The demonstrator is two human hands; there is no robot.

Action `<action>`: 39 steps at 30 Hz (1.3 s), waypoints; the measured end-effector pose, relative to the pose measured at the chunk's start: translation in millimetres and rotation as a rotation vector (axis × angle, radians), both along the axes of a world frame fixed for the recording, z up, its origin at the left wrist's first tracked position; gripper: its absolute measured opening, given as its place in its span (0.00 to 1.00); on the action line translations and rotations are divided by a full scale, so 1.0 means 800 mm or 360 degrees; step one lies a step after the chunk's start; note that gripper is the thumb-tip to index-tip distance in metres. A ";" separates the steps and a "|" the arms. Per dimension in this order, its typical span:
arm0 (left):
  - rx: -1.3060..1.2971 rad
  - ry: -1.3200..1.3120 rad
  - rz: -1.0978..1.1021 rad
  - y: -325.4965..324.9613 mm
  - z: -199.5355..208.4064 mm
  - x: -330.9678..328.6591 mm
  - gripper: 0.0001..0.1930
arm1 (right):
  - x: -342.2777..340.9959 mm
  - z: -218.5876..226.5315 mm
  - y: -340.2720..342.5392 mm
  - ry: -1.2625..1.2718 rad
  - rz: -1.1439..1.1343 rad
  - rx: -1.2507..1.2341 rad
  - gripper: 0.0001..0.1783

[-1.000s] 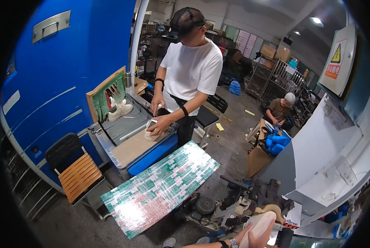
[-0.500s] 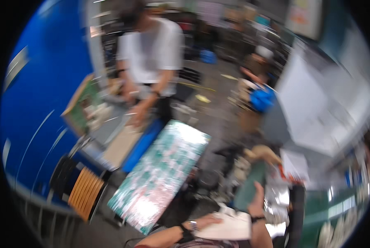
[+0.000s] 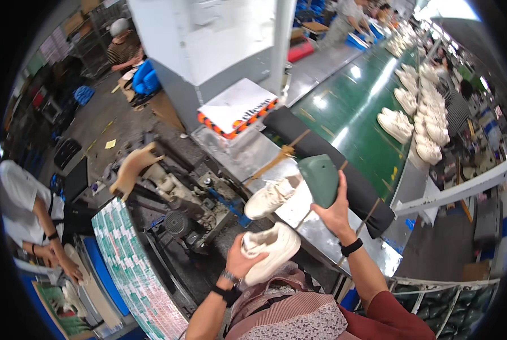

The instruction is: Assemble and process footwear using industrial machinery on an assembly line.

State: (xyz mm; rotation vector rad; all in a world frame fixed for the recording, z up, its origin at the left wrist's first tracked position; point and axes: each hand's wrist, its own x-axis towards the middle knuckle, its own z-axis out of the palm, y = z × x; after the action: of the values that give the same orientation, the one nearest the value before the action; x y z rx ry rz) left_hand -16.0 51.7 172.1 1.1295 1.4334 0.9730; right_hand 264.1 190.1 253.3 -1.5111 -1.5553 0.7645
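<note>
Orange-edged white sign (image 3: 237, 107) beside conveyor (image 3: 367, 113)

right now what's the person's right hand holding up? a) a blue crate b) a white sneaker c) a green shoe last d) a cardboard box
c: the right hand grips a green shoe last raised over the metal table, while the left hand holds a white sneaker.
</note>
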 end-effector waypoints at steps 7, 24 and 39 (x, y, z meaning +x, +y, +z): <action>0.0014 0.1096 -0.0573 0.201 -0.018 0.145 0.54 | 0.213 -0.140 -0.009 -0.0583 -0.0249 0.0008 0.55; 0.0688 0.1924 -0.1441 0.393 0.128 0.237 0.34 | 0.141 -0.178 0.009 -0.0686 -0.0261 -0.0176 0.21; 0.0132 0.0884 -0.2078 0.295 -0.169 0.384 0.30 | 0.027 -0.176 -0.174 0.1178 -0.2221 -0.1144 0.55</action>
State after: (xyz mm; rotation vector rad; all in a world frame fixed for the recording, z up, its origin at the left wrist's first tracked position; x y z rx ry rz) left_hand 291.4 288.1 36.9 2.0559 0.7020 -0.2384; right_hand 285.4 50.6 112.7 -1.9600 0.4863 0.8255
